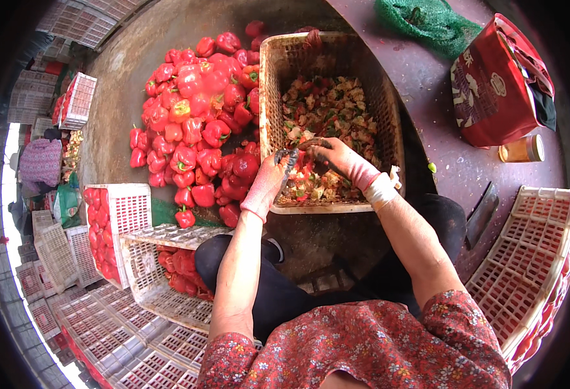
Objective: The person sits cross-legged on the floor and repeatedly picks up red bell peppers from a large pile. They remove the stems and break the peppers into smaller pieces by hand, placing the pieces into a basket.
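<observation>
My left hand (271, 179), in a pink work glove with dark, stained fingers, is over the near left rim of a dirty plastic crate (333, 208). Its fingers curl around a red bell pepper (301, 159), mostly hidden by the hands. My right hand (337, 158), gloved with a white band at the wrist, has its fingers bent down against the pepper; whether they grip a part of it is hidden. Below both hands, the crate holds a layer of pale pepper cores (348, 104) with seeds, green stems and red scraps. A large heap of red bell peppers (192, 121) lies left of the crate.
A white crate of red peppers (134, 206) and a tipped crate (178, 301) with pepper pieces are at left. On the right are a red bag (496, 92), a jar (522, 149), green netting (428, 24), a dark blade (482, 214) and another crate (521, 262). A person (40, 163) is far left.
</observation>
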Action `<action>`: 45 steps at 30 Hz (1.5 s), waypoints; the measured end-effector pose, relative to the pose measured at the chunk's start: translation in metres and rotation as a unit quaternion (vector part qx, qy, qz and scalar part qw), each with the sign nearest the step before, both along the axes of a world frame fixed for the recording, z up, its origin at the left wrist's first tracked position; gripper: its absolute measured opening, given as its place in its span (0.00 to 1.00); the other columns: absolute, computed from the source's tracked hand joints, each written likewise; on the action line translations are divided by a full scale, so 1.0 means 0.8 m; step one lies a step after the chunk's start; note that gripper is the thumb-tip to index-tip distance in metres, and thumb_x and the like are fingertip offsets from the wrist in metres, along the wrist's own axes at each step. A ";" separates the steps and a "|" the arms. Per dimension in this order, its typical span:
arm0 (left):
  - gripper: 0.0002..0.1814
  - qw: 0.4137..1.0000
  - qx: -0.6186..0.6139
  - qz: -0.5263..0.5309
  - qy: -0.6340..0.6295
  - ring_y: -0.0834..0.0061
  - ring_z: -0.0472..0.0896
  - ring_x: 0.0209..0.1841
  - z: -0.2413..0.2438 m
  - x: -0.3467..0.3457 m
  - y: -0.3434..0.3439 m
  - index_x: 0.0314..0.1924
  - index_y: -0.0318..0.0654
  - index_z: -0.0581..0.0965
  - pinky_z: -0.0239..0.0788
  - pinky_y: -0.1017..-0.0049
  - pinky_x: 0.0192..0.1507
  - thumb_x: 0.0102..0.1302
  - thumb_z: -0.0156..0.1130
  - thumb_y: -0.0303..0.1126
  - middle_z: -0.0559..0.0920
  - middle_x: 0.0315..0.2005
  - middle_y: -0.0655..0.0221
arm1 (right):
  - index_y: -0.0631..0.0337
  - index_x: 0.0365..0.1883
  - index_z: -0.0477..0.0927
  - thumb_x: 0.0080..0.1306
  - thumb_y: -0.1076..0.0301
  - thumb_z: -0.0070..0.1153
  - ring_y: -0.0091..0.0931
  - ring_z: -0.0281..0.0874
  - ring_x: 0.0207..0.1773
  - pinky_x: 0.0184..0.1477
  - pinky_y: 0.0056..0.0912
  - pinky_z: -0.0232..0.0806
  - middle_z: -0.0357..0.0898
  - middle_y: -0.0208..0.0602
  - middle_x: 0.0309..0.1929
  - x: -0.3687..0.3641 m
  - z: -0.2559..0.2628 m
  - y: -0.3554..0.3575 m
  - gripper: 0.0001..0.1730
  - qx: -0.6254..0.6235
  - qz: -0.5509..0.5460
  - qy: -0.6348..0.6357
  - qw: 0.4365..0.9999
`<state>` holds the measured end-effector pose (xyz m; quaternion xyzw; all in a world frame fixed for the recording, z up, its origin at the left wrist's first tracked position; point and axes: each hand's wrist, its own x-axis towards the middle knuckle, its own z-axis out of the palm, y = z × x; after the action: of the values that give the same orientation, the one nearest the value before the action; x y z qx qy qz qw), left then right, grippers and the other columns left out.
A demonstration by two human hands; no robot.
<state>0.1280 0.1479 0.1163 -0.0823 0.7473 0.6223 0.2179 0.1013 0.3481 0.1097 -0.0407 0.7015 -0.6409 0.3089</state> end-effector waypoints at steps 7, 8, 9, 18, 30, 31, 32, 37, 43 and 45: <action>0.13 0.993 0.070 -0.082 -0.039 0.86 0.72 0.33 0.006 0.009 0.004 0.41 0.38 0.78 0.66 0.82 0.36 0.67 0.63 0.40 0.75 0.28 0.80 | 0.61 0.49 0.77 0.62 0.70 0.58 0.35 0.81 0.44 0.48 0.35 0.70 0.83 0.45 0.40 0.016 0.004 -0.010 0.16 0.146 0.094 0.152 0.973; 0.11 0.986 0.081 -0.100 -0.103 0.85 0.72 0.35 0.009 0.008 0.004 0.40 0.38 0.76 0.66 0.83 0.36 0.65 0.66 0.36 0.75 0.30 0.81 | 0.61 0.49 0.78 0.63 0.69 0.58 0.34 0.81 0.43 0.48 0.35 0.70 0.83 0.45 0.39 0.015 -0.027 -0.009 0.16 0.073 0.042 0.173 0.981; 0.11 0.984 0.104 -0.098 -0.104 0.86 0.72 0.35 0.015 0.009 0.004 0.41 0.38 0.76 0.66 0.83 0.37 0.65 0.66 0.35 0.76 0.31 0.80 | 0.61 0.49 0.79 0.64 0.69 0.58 0.33 0.81 0.42 0.48 0.34 0.70 0.83 0.45 0.39 0.013 -0.005 -0.011 0.15 0.093 0.024 0.114 0.989; 0.19 0.980 0.148 -0.037 -0.130 0.83 0.81 0.32 0.011 0.014 0.006 0.52 0.38 0.77 0.74 0.80 0.31 0.61 0.68 0.33 0.84 0.34 0.71 | 0.66 0.54 0.77 0.58 0.77 0.53 0.29 0.81 0.45 0.51 0.31 0.71 0.84 0.43 0.43 0.003 -0.059 0.014 0.23 0.091 -0.183 0.050 0.978; 0.19 0.993 0.063 -0.066 -0.072 0.81 0.77 0.45 -0.029 0.012 0.010 0.50 0.32 0.76 0.69 0.78 0.52 0.57 0.61 0.19 0.82 0.41 0.72 | 0.60 0.42 0.79 0.59 0.73 0.56 0.43 0.81 0.41 0.45 0.38 0.73 0.83 0.44 0.33 0.018 -0.037 -0.021 0.12 0.168 0.077 0.266 0.946; 0.19 0.991 0.088 -0.055 -0.082 0.80 0.77 0.46 -0.016 0.012 0.014 0.50 0.32 0.76 0.69 0.77 0.52 0.57 0.61 0.19 0.82 0.41 0.72 | 0.60 0.39 0.82 0.60 0.73 0.57 0.34 0.83 0.39 0.43 0.33 0.73 0.84 0.42 0.33 0.014 -0.027 -0.013 0.09 0.087 -0.008 0.042 0.995; 0.20 0.996 0.051 -0.058 -0.048 0.81 0.77 0.45 -0.002 0.011 0.023 0.50 0.33 0.76 0.71 0.76 0.50 0.56 0.64 0.19 0.81 0.41 0.74 | 0.60 0.40 0.82 0.60 0.73 0.57 0.31 0.83 0.39 0.43 0.30 0.73 0.84 0.42 0.34 0.006 -0.046 -0.005 0.09 0.043 -0.083 0.025 0.995; 0.25 0.932 -0.264 0.065 0.239 0.65 0.84 0.40 0.006 -0.001 0.021 0.56 0.38 0.70 0.75 0.69 0.42 0.59 0.63 0.19 0.83 0.39 0.57 | 0.62 0.49 0.80 0.62 0.63 0.58 0.38 0.78 0.51 0.56 0.36 0.68 0.80 0.48 0.48 -0.026 -0.106 0.027 0.19 0.196 -0.294 0.094 0.931; 0.14 0.822 -0.494 -0.200 0.203 0.58 0.84 0.36 -0.077 0.003 0.089 0.52 0.36 0.72 0.75 0.61 0.35 0.67 0.48 0.27 0.82 0.31 0.51 | 0.61 0.65 0.69 0.71 0.49 0.47 0.34 0.66 0.66 0.67 0.34 0.56 0.71 0.41 0.63 0.000 -0.136 -0.030 0.31 -0.130 -0.340 -0.170 0.916; 0.20 0.822 -0.482 -0.214 0.215 0.52 0.83 0.39 -0.074 0.015 0.093 0.56 0.30 0.68 0.77 0.61 0.40 0.64 0.51 0.26 0.82 0.33 0.47 | 0.58 0.64 0.70 0.72 0.52 0.48 0.30 0.68 0.63 0.64 0.32 0.60 0.71 0.39 0.63 0.011 -0.164 0.005 0.28 -0.028 -0.303 -0.043 0.952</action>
<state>0.1402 0.2220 0.0574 0.1211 0.9787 0.1223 0.1115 0.1103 0.3520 -0.0214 0.1926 0.6489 -0.7247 0.1290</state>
